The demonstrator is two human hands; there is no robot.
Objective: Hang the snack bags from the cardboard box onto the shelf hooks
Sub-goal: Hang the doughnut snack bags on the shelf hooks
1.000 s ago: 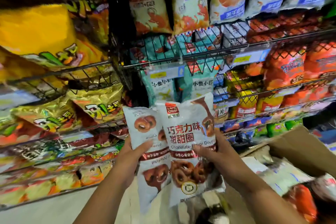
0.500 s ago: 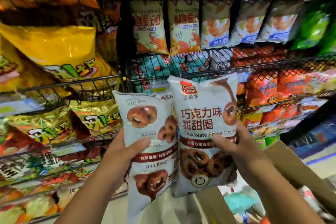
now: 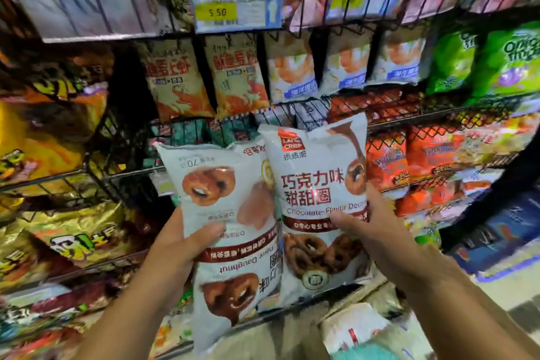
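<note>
At centre-left of the frame, the left hand (image 3: pixel 182 247) grips an upside-down doughnut bag (image 3: pixel 213 184), thumb across its front. An upright doughnut bag (image 3: pixel 315 184) overlaps it at centre, clasped by the right hand (image 3: pixel 380 242). Both bags look light, puffy, slick and crushable, and are probably best pinched at the flat top seal.

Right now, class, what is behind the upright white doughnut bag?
The right hand's upright white doughnut bag overlaps the left hand's upside-down white doughnut bag; black wire shelf runs behind. Goods directly behind are covered.
</note>
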